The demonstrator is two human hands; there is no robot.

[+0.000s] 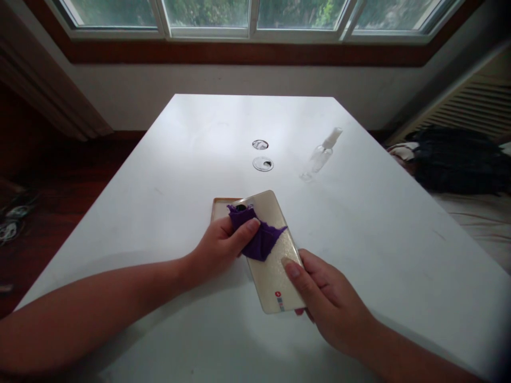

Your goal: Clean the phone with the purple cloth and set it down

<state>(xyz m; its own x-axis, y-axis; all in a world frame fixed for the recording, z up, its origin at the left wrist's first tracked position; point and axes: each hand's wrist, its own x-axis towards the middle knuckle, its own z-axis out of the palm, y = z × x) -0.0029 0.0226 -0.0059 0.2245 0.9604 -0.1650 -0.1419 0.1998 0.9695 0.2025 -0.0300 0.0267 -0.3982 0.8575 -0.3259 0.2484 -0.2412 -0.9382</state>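
A pale gold smartphone (275, 271), its back facing up, is gripped along its lower right edge by my right hand (319, 292). My left hand (223, 239) pinches a purple cloth (261, 244) against the upper left of the phone's back, beside its dark camera ring (240, 207). A small red mark and some lettering show near the phone's lower end. Behind the phone and partly covered by it and my left hand, a flat brown-edged thing (219, 208) lies on the table; I cannot tell its kind.
On the white table (167, 213), a clear spray bottle (321, 155) lies at the back right, with a small clear cap (306, 176) close by. Two round cable holes (263, 164) sit mid-table. Dark clothing (459, 159) is heaped beyond the right edge; a window (251, 21) stands ahead.
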